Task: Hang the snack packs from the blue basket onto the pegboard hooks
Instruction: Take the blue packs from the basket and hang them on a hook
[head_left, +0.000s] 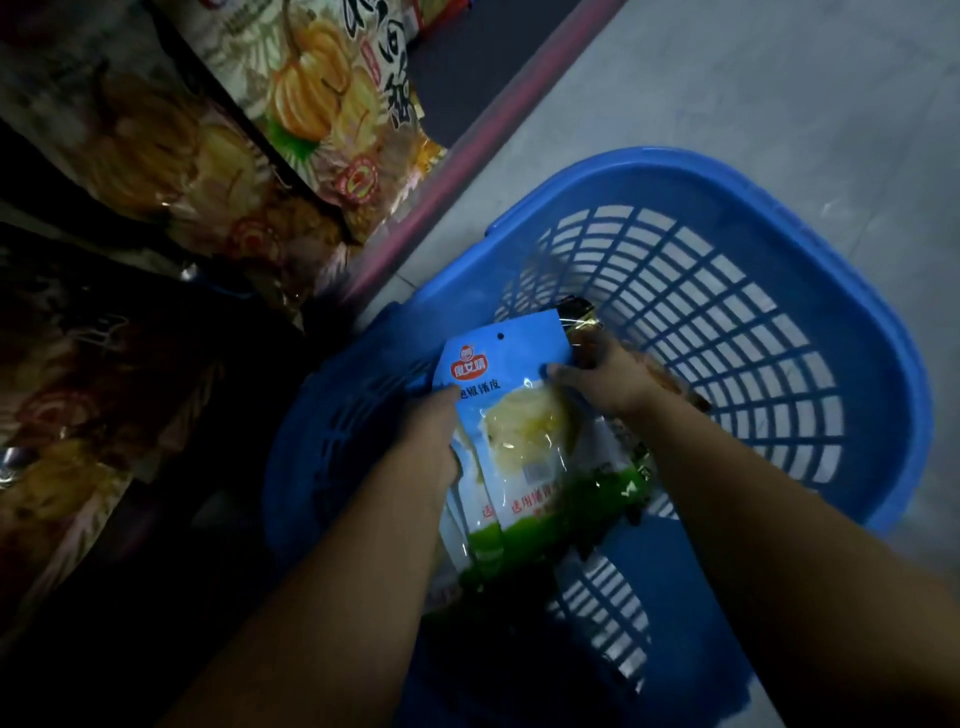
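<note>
The blue basket (779, 218) stands on the grey floor, and both my hands reach into it. A small stack of blue, white and green snack packs (524, 441) is held between them, the front pack showing a hang hole near its top. My left hand (431, 436) grips the stack's left edge. My right hand (602, 379) holds the upper right, thumb on the front pack and fingers behind. A dark, gold-edged pack (582, 312) shows behind the stack. No pegboard hooks are visible.
Hanging snack bags with yellow pumpkin pictures (306, 93) fill the dim display at the left. A pink base strip (467, 156) runs diagonally along the display's foot. Grey floor (779, 78) lies beyond the basket at the upper right.
</note>
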